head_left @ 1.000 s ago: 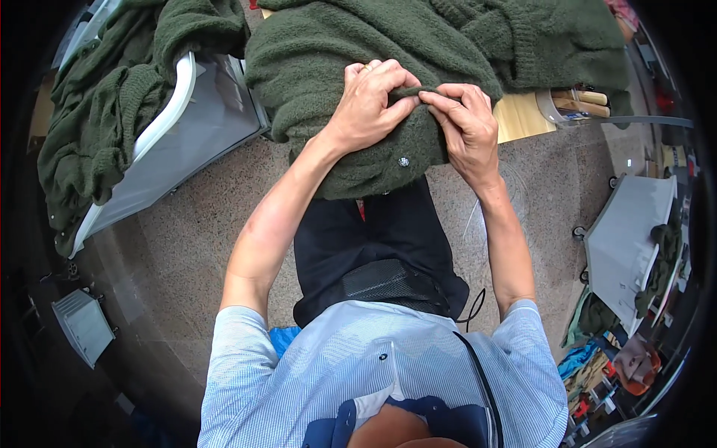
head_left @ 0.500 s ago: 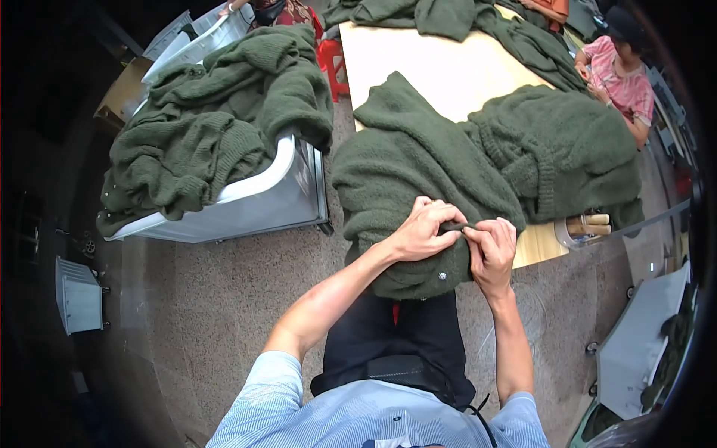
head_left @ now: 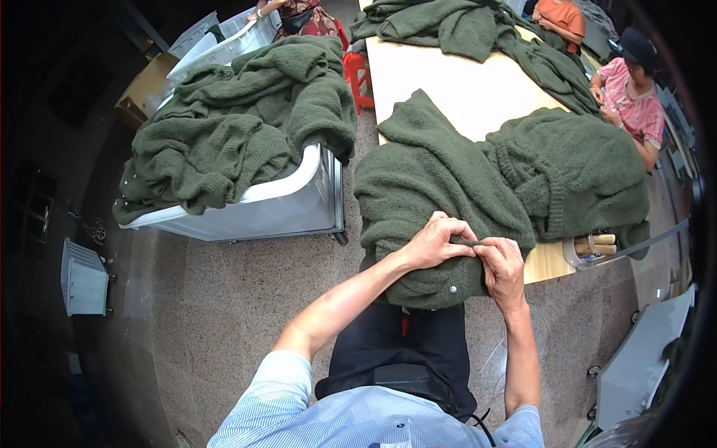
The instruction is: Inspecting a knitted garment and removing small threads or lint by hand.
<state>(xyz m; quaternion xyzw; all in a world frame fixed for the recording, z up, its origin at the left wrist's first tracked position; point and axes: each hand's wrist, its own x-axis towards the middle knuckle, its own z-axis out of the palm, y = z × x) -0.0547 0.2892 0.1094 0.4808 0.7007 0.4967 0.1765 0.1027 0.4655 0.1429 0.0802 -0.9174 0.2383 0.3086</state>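
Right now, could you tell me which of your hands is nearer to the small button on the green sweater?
The right hand. It pinches the sweater just up and right of the button; the left hand grips the knit farther above it.

Even, soft overhead light fills the middle of the view; the pale tabletop (head_left: 448, 82) is brightest, without harsh glare. Shadows stay faint on the speckled floor (head_left: 224, 299). Fisheye distortion bends straight edges outward, and the rim darkens to a black vignette. The centre is sharp.
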